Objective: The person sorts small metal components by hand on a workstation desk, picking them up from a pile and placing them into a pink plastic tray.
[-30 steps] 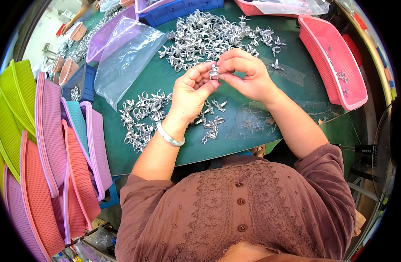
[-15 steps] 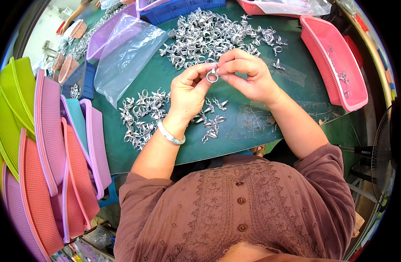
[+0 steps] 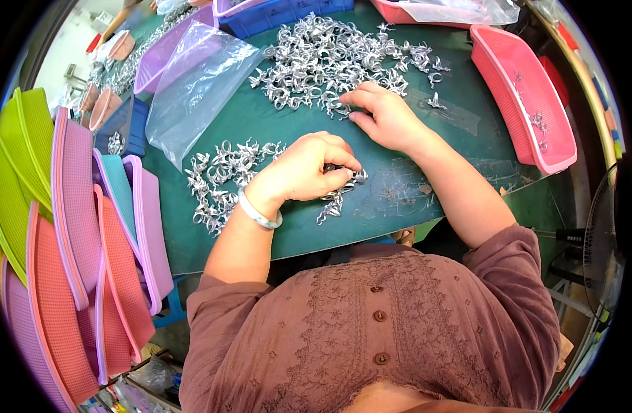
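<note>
Palm down, my left hand (image 3: 305,168) hangs over a small cluster of silver metal rings (image 3: 331,206) near the table's front edge. Its fingers are curled with thumb and index close together; what they hold, if anything, is hidden. Each ring piece has a round band with wavy prongs. My right hand (image 3: 386,118) reaches to the near edge of the large ring pile (image 3: 323,51), thumb and index apart, with nothing seen between them. A second heap of rings (image 3: 216,182) lies left of my left hand, partly behind it.
A clear plastic bag (image 3: 199,89) lies by a purple basket (image 3: 151,69). At right stands a pink basket (image 3: 560,148) with a few rings inside. Blue bins (image 3: 281,20) (image 3: 133,141) sit at the back and left. Nested colored baskets (image 3: 75,206) crowd the left side.
My hands have parted. The left, which held a ring up together with the right, has come down toward the small cluster; the right has moved slightly down to the big pile's edge.
</note>
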A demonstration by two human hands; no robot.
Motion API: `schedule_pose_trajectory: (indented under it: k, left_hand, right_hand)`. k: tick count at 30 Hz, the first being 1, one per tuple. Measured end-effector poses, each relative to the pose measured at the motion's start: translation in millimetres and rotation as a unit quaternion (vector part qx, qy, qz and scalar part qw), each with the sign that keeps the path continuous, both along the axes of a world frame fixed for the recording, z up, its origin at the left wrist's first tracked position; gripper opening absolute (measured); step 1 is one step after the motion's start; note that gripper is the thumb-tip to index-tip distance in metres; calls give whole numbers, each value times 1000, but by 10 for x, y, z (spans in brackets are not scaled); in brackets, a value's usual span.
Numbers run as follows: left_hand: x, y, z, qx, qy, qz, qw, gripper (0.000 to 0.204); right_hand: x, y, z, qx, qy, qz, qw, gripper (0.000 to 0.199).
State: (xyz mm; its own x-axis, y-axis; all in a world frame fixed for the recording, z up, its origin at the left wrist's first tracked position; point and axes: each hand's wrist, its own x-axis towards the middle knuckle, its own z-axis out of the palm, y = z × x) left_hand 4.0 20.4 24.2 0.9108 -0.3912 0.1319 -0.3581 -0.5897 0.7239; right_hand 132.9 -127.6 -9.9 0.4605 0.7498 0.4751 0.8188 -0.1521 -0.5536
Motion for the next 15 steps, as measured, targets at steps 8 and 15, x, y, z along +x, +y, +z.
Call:
schedule_pose_trajectory:
  k: [8,15]
  left_hand:
    - [24,5,-27,-44,4,112,993,6]
    - [63,23,-116,-63,-3,253,965,10]
  right_hand:
    - [-37,6,29,-64,-20,-11,998,11]
    - [57,-1,-2,-17,176,-7,984,7]
